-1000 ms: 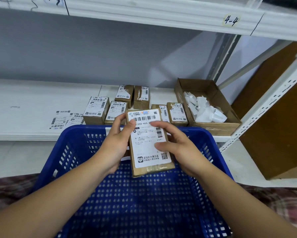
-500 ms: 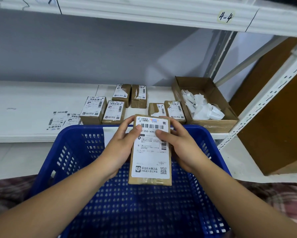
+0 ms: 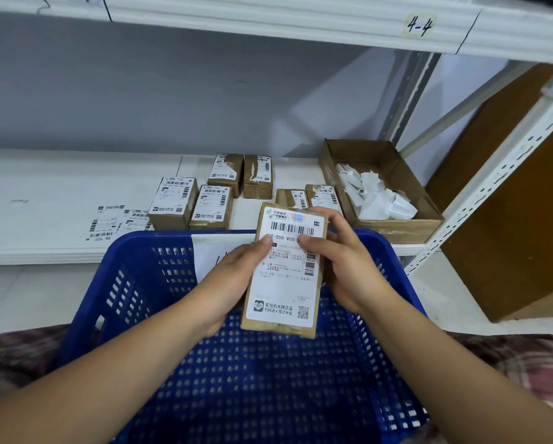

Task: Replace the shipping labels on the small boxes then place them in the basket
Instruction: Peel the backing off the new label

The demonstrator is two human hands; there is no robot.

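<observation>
Box (image 3: 281,330), labelled: you held it over the basket (image 3: 140,283), left hand (image 3: 233,286) and right hand (image 3: 345,270) each in clamped grip, thumbs likely pressing label (image 3: 284,293) flat.

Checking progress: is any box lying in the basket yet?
No: the visible floor of the basket is bare mesh, and the one box above it is held by the left hand and right hand.

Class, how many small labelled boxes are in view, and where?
7. One held box in left hand and right hand over the basket; six boxes on the shelf, two partly hidden.
</observation>
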